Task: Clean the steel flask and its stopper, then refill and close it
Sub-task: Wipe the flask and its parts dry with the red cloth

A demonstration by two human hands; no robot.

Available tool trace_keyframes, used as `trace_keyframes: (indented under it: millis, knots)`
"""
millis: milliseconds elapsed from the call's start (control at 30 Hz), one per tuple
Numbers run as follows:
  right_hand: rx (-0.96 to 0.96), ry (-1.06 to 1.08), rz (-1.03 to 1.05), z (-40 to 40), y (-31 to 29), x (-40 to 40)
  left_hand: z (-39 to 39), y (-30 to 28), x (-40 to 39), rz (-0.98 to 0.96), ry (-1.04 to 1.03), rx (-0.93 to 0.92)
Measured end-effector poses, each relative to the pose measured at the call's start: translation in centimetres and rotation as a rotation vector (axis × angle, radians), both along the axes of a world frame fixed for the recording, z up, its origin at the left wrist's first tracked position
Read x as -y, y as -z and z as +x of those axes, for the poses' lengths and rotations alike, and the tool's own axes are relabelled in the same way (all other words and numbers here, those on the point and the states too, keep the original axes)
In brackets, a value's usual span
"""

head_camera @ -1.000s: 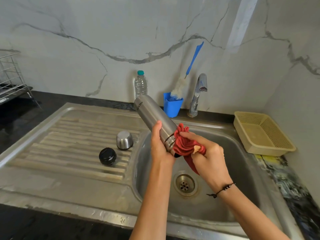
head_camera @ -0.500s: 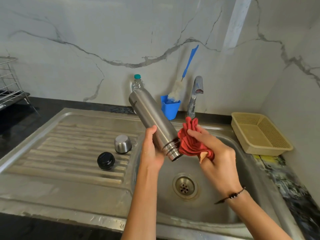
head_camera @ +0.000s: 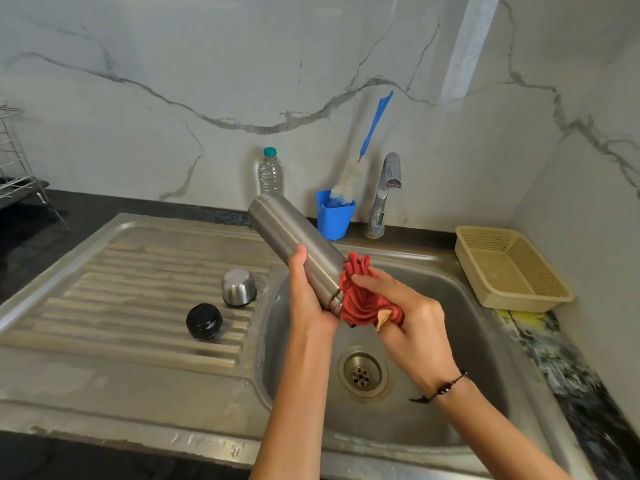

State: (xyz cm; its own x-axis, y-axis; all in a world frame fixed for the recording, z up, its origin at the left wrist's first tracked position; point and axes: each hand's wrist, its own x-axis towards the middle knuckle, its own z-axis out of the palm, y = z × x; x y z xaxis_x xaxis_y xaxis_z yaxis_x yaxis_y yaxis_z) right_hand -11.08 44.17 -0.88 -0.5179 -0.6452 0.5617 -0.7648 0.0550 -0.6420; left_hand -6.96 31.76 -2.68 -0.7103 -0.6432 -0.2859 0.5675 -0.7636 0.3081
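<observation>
My left hand [head_camera: 308, 296] grips the steel flask [head_camera: 291, 240] near its neck, tilted with the base up and to the left, mouth down over the sink basin [head_camera: 450, 341]. My right hand [head_camera: 408, 317] holds a bunched red cloth [head_camera: 360, 299] against the flask's neck and mouth, which the cloth hides. The black stopper [head_camera: 204, 321] and the steel cup lid [head_camera: 239, 287] sit apart on the ribbed drainboard [head_camera: 138, 289].
A tap [head_camera: 386, 192] stands behind the basin, beside a blue cup [head_camera: 334, 216] holding a bottle brush [head_camera: 360, 157]. A clear water bottle [head_camera: 270, 173] is at the wall. A beige basket [head_camera: 509, 268] sits right, a wire rack [head_camera: 14, 168] far left.
The cloth came off the flask's mouth half a second ago, then pressed back onto the neck. The flask shifted slightly; stopper and lid stayed put.
</observation>
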Motion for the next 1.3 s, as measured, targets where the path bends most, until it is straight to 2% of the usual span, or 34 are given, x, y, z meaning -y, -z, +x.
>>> trace_keyframes:
  millis: [233,333,467,567,700,767,833,967,1133,1300]
  knots:
    - [0.497,-0.044,-0.003,-0.8,-0.9,-0.3,-0.5,-0.1,-0.6,-0.083,-0.032,-0.028]
    - [0.54,-0.072,0.023,-0.9,-0.8,-0.6,-0.2,-0.3,-0.1,-0.093,-0.039,0.07]
    - [0.29,-0.063,0.08,-1.0,-1.1,-0.6,1.1,-0.1,1.0,-0.152,-0.037,0.093]
    - [-0.054,-0.021,-0.018,-0.9,-1.2,-0.3,1.9,0.4,1.8,-0.191,-0.107,0.081]
    - [-0.549,0.009,0.105,0.1,-0.7,-0.2,2.2,-0.1,1.6,-0.162,-0.058,0.067]
    - [-0.591,0.001,0.146,0.9,0.2,-0.1,2.0,-0.4,1.2,-0.129,0.001,0.126]
    - [-0.513,0.014,0.132,1.2,0.6,-0.1,1.9,-0.4,0.8,-0.1,0.035,0.126]
    - [-0.156,-0.023,0.03,0.5,0.1,0.1,1.5,-0.1,0.9,-0.063,-0.02,0.061]
    - [0.1,-0.021,0.049,0.3,-0.6,0.2,0.7,0.2,0.6,-0.081,-0.025,-0.07]
    - [0.358,-0.021,0.047,0.0,-1.2,0.1,0.2,0.3,0.6,-0.078,-0.091,-0.088]
